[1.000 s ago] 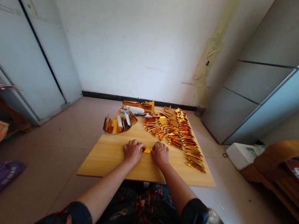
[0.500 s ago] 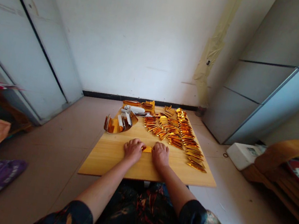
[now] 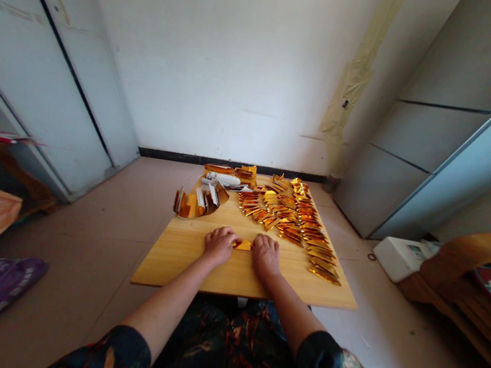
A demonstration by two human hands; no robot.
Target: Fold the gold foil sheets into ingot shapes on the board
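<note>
While your left hand [image 3: 219, 246] and right hand [image 3: 266, 256] touch opposite ends of the foil [image 3: 243, 245], fingers bent and bunched, you can't tell whether they pinch. Foil just below frame centre, long axis left-right. Lower left: purple bag [image 3: 11, 284], pale lettering unreadable.

Narrow gold foil strip [image 3: 243, 245]; shiny, crosswise between the hands [image 3: 219, 245] [image 3: 266, 255]
</note>
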